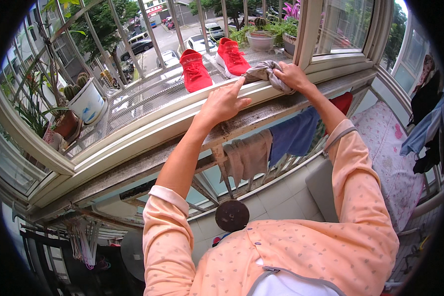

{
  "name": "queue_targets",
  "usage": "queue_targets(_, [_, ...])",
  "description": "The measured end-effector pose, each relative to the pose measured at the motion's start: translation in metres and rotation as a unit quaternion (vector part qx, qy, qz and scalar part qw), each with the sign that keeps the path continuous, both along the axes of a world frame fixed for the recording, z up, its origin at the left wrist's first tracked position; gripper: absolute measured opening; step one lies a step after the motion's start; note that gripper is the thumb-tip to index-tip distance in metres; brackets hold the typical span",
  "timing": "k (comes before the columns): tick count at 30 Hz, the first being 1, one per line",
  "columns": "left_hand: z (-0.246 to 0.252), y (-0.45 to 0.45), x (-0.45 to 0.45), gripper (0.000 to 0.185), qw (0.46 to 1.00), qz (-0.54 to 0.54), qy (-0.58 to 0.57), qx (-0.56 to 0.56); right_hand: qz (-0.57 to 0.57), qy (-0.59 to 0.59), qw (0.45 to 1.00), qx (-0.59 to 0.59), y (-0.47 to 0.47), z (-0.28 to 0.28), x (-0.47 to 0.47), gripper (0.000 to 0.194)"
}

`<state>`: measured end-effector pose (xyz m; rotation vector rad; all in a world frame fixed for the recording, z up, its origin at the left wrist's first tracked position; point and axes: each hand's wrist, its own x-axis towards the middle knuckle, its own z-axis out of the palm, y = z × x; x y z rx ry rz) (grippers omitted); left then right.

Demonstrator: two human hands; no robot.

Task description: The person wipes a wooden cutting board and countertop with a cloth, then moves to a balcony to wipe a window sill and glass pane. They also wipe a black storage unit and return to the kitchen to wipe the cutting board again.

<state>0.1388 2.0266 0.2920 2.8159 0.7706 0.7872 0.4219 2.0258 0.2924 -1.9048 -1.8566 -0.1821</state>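
My right hand (290, 76) grips a crumpled grey cloth (269, 74) on the pale window frame track (259, 88), near the frame's upright. To its left, my left hand (224, 101) rests over the track with its index finger stretched towards the cloth's left end; it holds nothing. A pair of red shoes stands on the mesh shelf just outside: the left shoe (195, 72) lies beyond my left hand, and the right shoe (232, 57), with a white sole, is close to the cloth.
Potted cacti (87, 101) and other plants stand at the left; more pots (261, 40) stand at the right behind metal bars. Below the sill, a beige cloth (249, 155) and a blue cloth (294, 129) hang on a rail. A round dark stool (232, 215) is beneath.
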Motion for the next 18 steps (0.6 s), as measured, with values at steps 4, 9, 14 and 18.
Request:
queue_targets(4, [0.002,-0.004,-0.002,0.069,0.997,0.018,-0.013,-0.076,0.002,0.000,0.999,0.037,-0.009,0.000,-0.017,0.041])
queue_targets(9, [0.004,0.002,-0.005,0.064,0.978,-0.018,-0.161,-0.133,0.009,0.028,0.998,0.057,-0.019,-0.005,-0.071,0.037])
queue_targets(14, [-0.003,0.011,-0.030,0.053,0.902,-0.020,-0.362,-0.235,0.129,0.035,0.974,0.185,-0.036,-0.019,-0.140,0.025])
queue_targets(18, [-0.007,-0.002,-0.080,0.035,0.903,0.044,-0.373,-0.210,0.216,0.085,0.950,0.207,-0.045,-0.017,-0.193,0.025])
